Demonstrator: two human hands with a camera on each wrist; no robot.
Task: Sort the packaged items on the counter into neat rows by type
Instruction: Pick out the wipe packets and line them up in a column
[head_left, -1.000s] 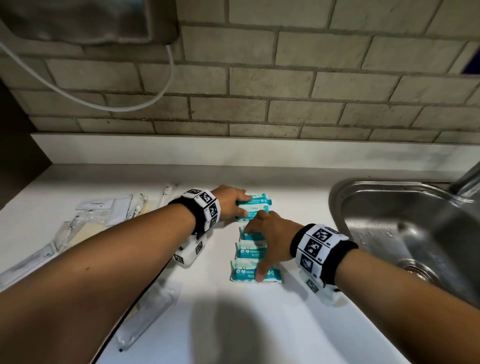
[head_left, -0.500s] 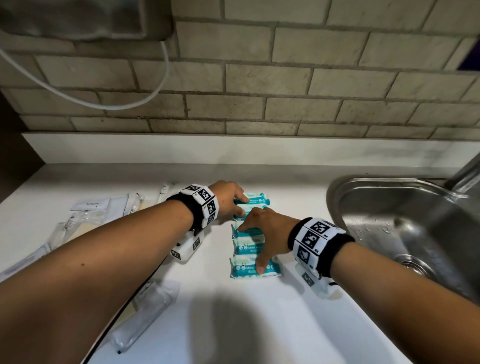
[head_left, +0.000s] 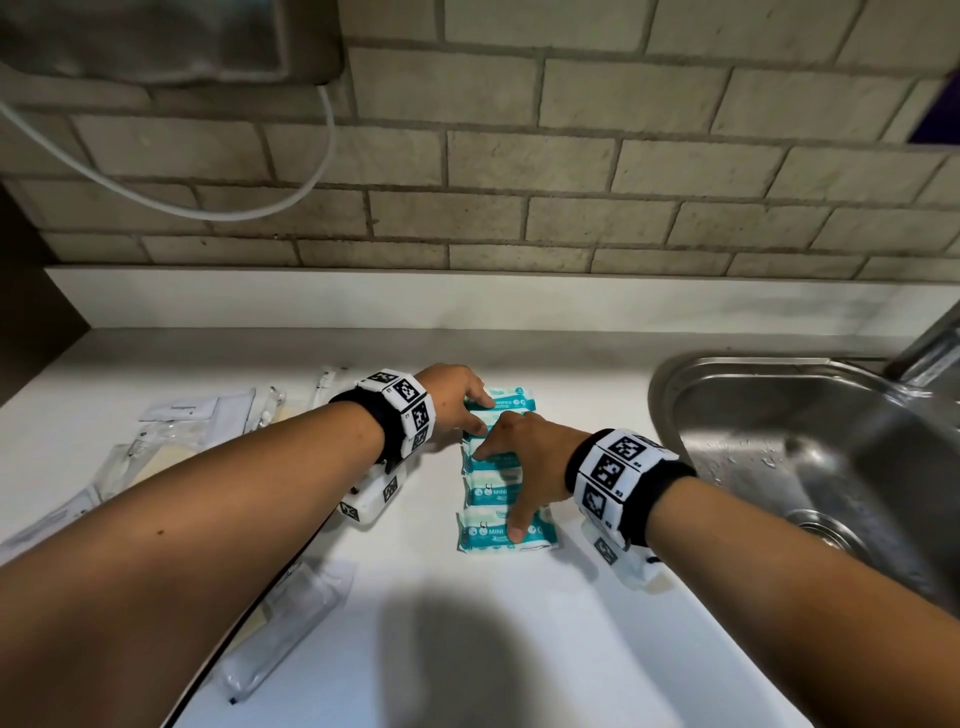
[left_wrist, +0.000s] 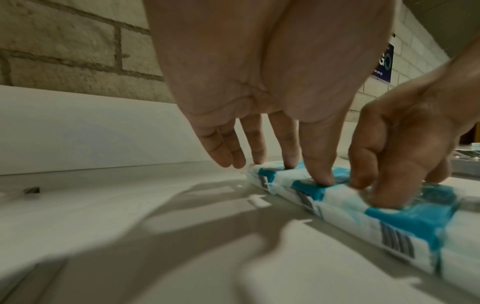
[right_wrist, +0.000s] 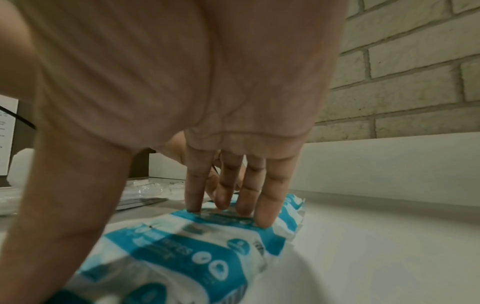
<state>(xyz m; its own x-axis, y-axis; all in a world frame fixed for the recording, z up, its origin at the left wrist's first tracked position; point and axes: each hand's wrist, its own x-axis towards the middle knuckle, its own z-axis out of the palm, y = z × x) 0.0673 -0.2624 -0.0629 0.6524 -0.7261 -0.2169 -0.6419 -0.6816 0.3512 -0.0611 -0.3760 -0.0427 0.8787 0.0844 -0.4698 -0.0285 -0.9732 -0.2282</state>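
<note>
— Where are the arms?
— Both forearms reach forward and inward, bare, each with a black band and checkered marker blocks at the wrist.
— The left hand (head_left: 457, 397)?
— Palm down, fingers straight and slightly spread, fingertips (left_wrist: 291, 162) pressing downward.
— And the right hand (head_left: 524, 457)?
— Just beside the left one and nearer the body, also palm down. Its fingers (right_wrist: 267, 205) are extended and close together, tips pressing down, while the thumb (head_left: 519, 519) stretches back toward the body.
</note>
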